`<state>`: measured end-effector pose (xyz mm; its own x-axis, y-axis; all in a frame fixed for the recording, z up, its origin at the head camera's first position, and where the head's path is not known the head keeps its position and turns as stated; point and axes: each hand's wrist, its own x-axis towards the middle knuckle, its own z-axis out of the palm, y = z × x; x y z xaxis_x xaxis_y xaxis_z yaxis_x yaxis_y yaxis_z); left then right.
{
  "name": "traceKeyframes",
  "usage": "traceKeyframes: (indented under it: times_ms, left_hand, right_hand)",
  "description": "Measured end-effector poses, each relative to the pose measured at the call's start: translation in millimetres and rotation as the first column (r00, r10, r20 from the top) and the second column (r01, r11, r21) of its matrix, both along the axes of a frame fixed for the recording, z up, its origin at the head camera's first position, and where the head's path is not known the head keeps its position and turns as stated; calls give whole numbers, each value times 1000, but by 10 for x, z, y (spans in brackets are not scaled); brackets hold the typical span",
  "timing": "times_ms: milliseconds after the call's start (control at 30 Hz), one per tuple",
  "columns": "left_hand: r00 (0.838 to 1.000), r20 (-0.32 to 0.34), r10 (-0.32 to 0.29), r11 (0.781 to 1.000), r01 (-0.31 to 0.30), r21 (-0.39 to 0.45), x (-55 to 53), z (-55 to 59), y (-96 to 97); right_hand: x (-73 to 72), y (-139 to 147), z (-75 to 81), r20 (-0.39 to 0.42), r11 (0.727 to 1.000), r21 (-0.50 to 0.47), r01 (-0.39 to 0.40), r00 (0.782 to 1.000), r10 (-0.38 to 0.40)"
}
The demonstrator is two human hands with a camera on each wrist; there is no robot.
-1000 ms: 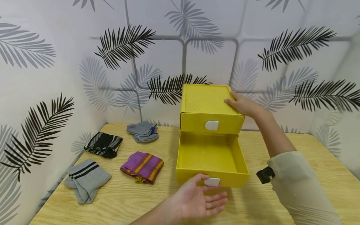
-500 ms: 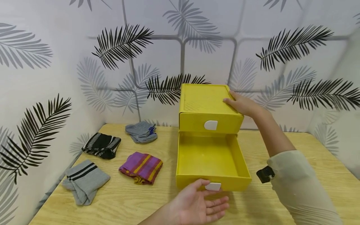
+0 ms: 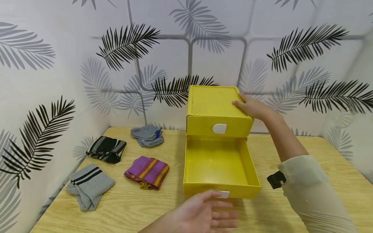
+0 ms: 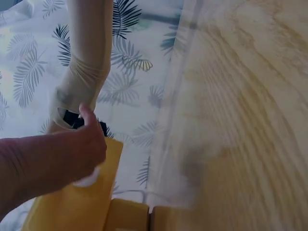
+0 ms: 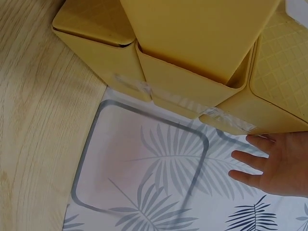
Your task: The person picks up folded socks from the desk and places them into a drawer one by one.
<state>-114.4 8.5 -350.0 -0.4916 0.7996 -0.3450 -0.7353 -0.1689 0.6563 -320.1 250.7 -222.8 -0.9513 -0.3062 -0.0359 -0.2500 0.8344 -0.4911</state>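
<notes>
A person's left hand (image 3: pixel 204 213) reaches to the front of a yellow drawer unit (image 3: pixel 217 111) on a wooden table (image 3: pixel 122 210), its thumb at the white tab handle (image 3: pixel 223 194) of the lower drawer (image 3: pixel 220 166), which stands pulled well out toward the person. The fingers lie nearly straight, stretched just below the drawer's front wall, palm turned up and inward; they grip nothing, though the thumb tip appears to touch the handle. The open drawer lies directly ahead of this hand, its bare yellow floor showing.

The right hand (image 3: pixel 252 108) rests flat on the top of the unit, at its right rear corner, fingers loosely extended over the edge; the right wrist view shows those fingers (image 5: pixel 255 161) spread against the patterned wall behind the unit. Just below and ahead of this hand, the upper drawer (image 3: pixel 219 126) sits closed.

Well to the left of the left hand lie four folded pairs of socks: a purple striped pair (image 3: pixel 147 172) nearest the drawer, a grey pair with black bands (image 3: pixel 88 185), a black-and-white pair (image 3: pixel 106 149) and a grey-blue pair (image 3: pixel 147 135).
</notes>
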Motion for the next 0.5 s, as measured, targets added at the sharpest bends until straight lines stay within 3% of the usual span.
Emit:
traceKeyframes:
  times_ms: [67,133,200,233,267,300,333,367,400,433,467,500]
  left_hand:
    - [989,-91,-115,993,114,-13,7,64,-91]
    - [964,-184,-194,981,196,-8,15,164,-214]
    - [937,-301,-176,982,186,4,15,299,-360]
    - [920,-366,-139,989,151,2,4,372,-440]
    - [892,-444,-89,995,95,-9,-19,443,-521]
    - [853,-520,-33,999,17,-36,-52,507,-602]
    - [796,-605,13,994,-77,-81,-94,558,-684]
    - [726,-687,36,973,-184,-143,-148,597,-763]
    - [646,-763,29,930,-297,-217,-206,609,-832]
    - [566,-824,-11,865,-408,-292,-272,602,-892]
    - [495,-865,-89,776,-510,-371,-340,571,-945]
    - [446,-873,-197,662,-597,-453,-401,521,-986]
  right_hand:
    - [8,-4,-2,4,1000,-7,-2,1000,2]
    - [12,-7,-2,8,1000,-9,-2,1000,2]
    - [10,-10,0,10,1000,-10,-1,1000,2]
    - [8,-11,2,10,1000,-9,-2,1000,2]
    - [5,-12,4,9,1000,-7,-3,1000,3]
    - [2,-11,6,9,1000,-5,-2,1000,2]
    - [-1,-9,6,10,1000,-5,-3,1000,3]
    - [-4,-6,6,10,1000,-7,-4,1000,4]
    - [-5,-5,6,9,1000,-6,-6,1000,6]
    - [-7,-1,4,10,1000,-8,-5,1000,5]
    - [-7,1,2,11,1000,-10,-4,1000,4]
    - [-7,3,-1,12,1000,-13,-3,1000,3]
